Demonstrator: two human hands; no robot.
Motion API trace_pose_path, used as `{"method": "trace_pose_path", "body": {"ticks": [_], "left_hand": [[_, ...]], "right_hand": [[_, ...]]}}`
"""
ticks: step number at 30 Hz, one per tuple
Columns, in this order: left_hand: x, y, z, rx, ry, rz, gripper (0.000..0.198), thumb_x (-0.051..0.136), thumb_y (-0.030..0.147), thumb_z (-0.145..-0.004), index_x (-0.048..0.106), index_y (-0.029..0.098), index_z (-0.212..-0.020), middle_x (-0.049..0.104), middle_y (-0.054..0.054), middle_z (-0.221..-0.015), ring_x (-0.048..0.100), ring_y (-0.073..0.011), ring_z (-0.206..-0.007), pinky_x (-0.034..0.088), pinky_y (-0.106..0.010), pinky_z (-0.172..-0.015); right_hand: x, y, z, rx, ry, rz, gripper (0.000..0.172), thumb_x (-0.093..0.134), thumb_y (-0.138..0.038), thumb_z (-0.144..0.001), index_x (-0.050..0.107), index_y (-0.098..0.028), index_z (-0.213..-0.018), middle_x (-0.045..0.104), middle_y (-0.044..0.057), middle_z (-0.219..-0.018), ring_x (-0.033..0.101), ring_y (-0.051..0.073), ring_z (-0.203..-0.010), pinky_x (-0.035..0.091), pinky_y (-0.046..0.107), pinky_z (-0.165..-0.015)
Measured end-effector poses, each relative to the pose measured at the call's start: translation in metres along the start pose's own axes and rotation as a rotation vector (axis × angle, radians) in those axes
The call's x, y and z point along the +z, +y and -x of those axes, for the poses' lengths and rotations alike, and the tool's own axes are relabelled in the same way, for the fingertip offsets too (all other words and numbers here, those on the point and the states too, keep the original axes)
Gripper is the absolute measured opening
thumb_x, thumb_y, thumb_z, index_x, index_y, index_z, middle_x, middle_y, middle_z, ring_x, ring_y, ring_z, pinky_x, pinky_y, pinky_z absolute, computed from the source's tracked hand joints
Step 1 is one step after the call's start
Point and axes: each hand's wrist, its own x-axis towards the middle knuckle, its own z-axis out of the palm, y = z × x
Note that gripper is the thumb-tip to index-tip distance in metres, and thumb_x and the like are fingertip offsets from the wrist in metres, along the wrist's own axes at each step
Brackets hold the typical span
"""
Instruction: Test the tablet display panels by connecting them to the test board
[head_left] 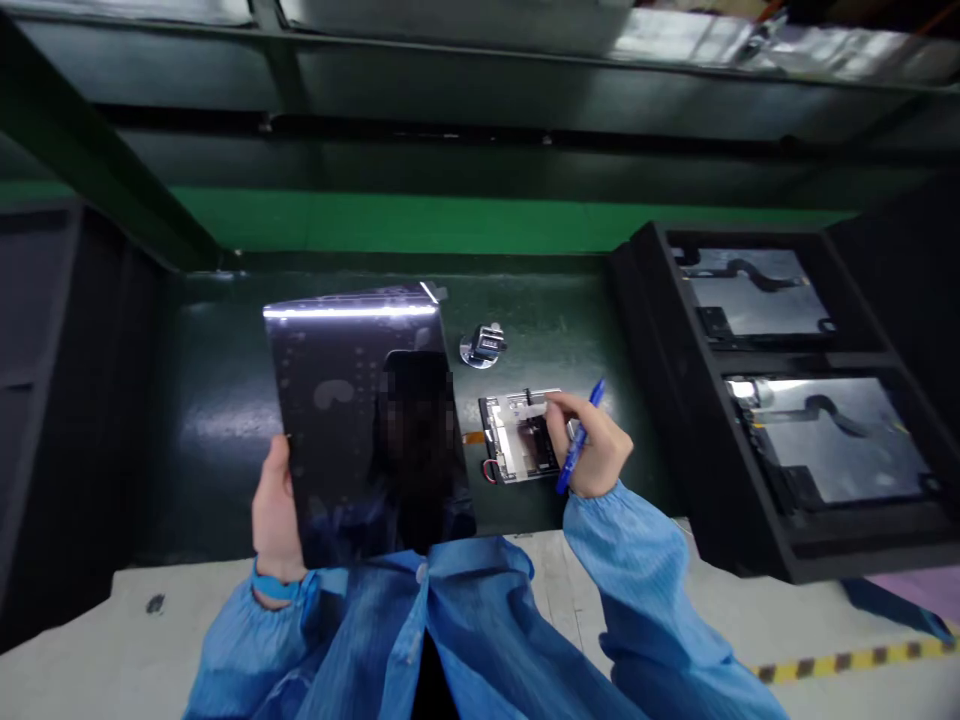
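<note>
Held only at its lower corner by the left hand point(276, 520), the dark panel point(364, 420) could tip, while the right hand's point(592, 450) grip, closed on a blue pen point(579, 450), might scratch the small board point(521, 437).

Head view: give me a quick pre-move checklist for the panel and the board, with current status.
1. Left hand grips the dark glossy panel at its lower left edge, panel lifted off the bench: ok.
2. Right hand holds the blue pen: ok.
3. Right fingertips rest on the small board assembly lying flat on the green bench: ok.
4. Board's red wire and orange flex free of the panel: cannot tell, the panel edge hides part of that side.
5. Silver counter stands apart from board and panel: ok.
6. Black tray at right has parts in both visible compartments: ok.
</note>
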Motion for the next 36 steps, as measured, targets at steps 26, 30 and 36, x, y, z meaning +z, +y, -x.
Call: {"method": "trace_pose_path", "body": {"ticks": [26, 30, 36], "left_hand": [[0.014, -0.006, 0.022, -0.214, -0.250, 0.373, 0.030, 0.058, 0.040, -0.090, 0.078, 0.021, -0.102, 0.078, -0.003, -0.109, 0.054, -0.0299, -0.134, 0.038, -0.047, -0.118], [0.004, -0.010, 0.018, -0.284, -0.259, 0.352, 0.035, 0.060, 0.047, -0.086, 0.078, 0.018, -0.093, 0.080, -0.008, -0.097, 0.061, -0.0351, -0.126, 0.044, -0.050, -0.113], [-0.011, -0.016, 0.015, -0.372, -0.398, 0.323, 0.036, 0.056, 0.046, -0.087, 0.079, 0.020, -0.094, 0.080, -0.006, -0.091, 0.065, -0.0339, -0.121, 0.046, -0.048, -0.110]], "right_hand": [[-0.005, -0.141, -0.022, -0.411, -0.332, -0.445, 0.039, 0.048, -0.039, -0.101, 0.047, -0.024, -0.137, 0.062, 0.008, -0.139, 0.048, 0.029, -0.139, 0.040, 0.053, -0.115], [-0.016, -0.123, -0.063, -0.119, 0.006, -0.409, 0.020, 0.051, -0.026, -0.100, 0.061, -0.027, -0.117, 0.073, 0.006, -0.109, 0.071, 0.024, -0.096, 0.058, 0.041, -0.084], [-0.008, -0.091, -0.136, -0.282, -0.231, -0.038, 0.023, 0.057, -0.043, -0.099, 0.065, -0.023, -0.092, 0.067, 0.000, -0.069, 0.064, 0.018, -0.061, 0.043, 0.029, -0.056]]}}
